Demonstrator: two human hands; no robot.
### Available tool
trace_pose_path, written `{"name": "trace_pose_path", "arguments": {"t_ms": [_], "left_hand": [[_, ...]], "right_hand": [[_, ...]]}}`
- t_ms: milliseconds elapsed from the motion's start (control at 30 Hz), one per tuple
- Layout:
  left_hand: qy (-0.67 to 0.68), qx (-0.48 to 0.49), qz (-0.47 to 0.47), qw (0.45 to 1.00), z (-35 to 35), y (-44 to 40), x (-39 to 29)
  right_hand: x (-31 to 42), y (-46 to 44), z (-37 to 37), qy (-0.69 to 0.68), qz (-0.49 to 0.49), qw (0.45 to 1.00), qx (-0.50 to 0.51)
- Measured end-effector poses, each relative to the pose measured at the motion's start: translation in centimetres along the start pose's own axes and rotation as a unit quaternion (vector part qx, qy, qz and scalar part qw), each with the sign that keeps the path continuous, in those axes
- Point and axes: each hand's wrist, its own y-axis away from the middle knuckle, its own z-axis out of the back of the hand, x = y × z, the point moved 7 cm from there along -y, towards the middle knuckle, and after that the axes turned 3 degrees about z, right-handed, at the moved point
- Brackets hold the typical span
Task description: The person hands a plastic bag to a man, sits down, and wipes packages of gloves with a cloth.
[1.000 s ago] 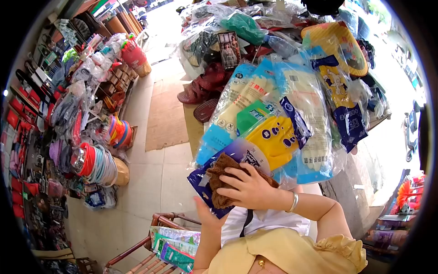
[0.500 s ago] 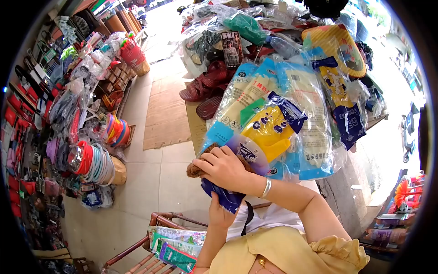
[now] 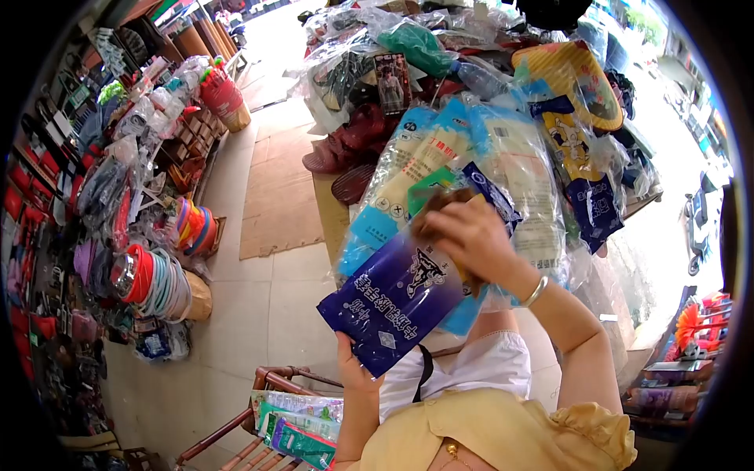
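Brown cloth (image 3: 424, 217), now farther up blue packet (image 3: 385, 302), in grip of right hand (image 3: 481, 242), lower packet edge in left hand (image 3: 359, 364)

Glossy plastic glove packet (image 3: 389, 294), rough cloth rag (image 3: 430, 220), shiny metal bangle (image 3: 536, 291)

- Pale tiled floor (image 3: 243, 330), its seams showing, left of centre.
- Flat brown cardboard (image 3: 279, 196) on it, upper centre-left.
- Reddish-brown slatted chair (image 3: 216, 436), lower centre-left.
- Densely packed wares (image 3: 118, 188) lining the left side.
- Strong daylight at the top and right, washing out the pavement (image 3: 660, 220).
- Dim far-left edge.
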Motion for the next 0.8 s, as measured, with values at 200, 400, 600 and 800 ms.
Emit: {"name": "trace_pose_path", "arguments": {"t_ms": [200,400,600,800], "left_hand": [[-0.015,0.034,-0.025,0.999,-0.3,-0.2,-0.3],[-0.017,0.009,-0.024,1.0,-0.1,-0.2,-0.4],[-0.021,-0.005,-0.011,1.0,0.1,-0.1,-0.5],[-0.009,0.002,-0.012,1.0,0.7,-0.8,-0.4]], "right_hand": [[-7.2,1.0,1.3,0.022,-0.132,0.991,-0.026],[1.3,0.2,0.8,-0.002,0.043,0.999,0.021],[-8.5,0.9,-0.6,0.068,-0.106,0.992,-0.001],[-6.4,-0.3,2.8,0.041,-0.119,0.992,0.003]]}}
